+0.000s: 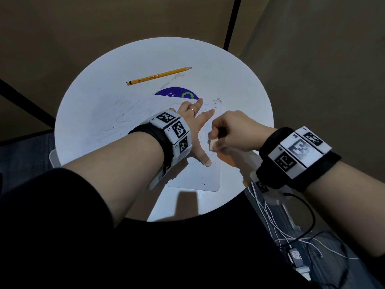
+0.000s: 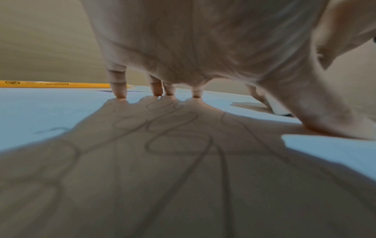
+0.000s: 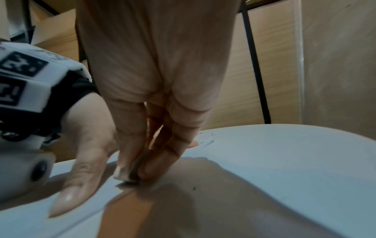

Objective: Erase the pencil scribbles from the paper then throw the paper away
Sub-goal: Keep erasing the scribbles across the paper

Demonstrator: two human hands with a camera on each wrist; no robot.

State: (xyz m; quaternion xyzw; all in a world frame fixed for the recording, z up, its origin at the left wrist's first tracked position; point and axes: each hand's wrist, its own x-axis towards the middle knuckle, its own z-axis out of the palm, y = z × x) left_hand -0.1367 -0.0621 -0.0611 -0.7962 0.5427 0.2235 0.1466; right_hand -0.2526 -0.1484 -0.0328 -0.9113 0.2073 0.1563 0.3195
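1. The right hand [image 1: 233, 130] is pinching a small eraser [image 1: 212, 144], largely hiding it, on the paper [image 1: 193, 176].
2. The left hand [image 1: 195, 126] is pressing the paper flat, fingers spread.
3. Scribbles [image 2: 173, 128] are looking faint, possibly half-erased.
4. The pencil [image 1: 159, 76] is lying beyond, pointing right.

Office-like corner — round white table [image 1: 93, 105], wood-panelled walls [image 1: 104, 28].

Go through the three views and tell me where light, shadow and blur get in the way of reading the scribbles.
Head view: bright light washes out the paper, so scribbles are faint; surroundings dark. Left wrist view: the left hand casts a broad shadow, yet the looping scribbles stay readable; the foreground is soft. Right wrist view: motion blur smears the right hand and eraser; shadow covers the paper below.
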